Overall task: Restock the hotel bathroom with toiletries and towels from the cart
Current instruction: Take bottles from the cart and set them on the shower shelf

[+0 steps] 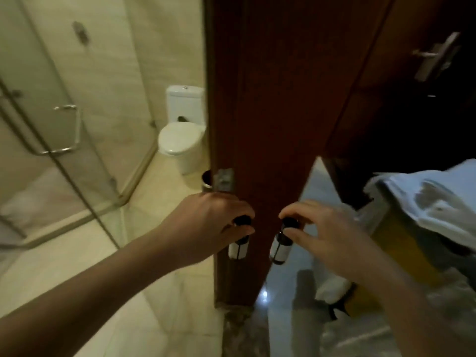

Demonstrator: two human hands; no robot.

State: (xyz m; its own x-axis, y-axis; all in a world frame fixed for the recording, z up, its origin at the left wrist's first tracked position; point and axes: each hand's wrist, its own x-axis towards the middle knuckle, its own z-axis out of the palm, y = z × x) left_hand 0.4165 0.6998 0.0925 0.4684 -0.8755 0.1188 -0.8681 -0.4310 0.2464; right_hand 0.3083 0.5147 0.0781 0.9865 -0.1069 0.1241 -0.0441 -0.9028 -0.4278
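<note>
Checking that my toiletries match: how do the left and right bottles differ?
The left bottle is wrapped by the left hand, so only its cap and lower label show; the right bottle is pinched at the cap by the right hand, nearly all showing. The right bottle leans more than the left bottle. Both have black caps and white labels.

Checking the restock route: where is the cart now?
In the head view the yellow cart stands at the right edge, beside the right hand holding a small bottle, right of the brown door frame.
</note>
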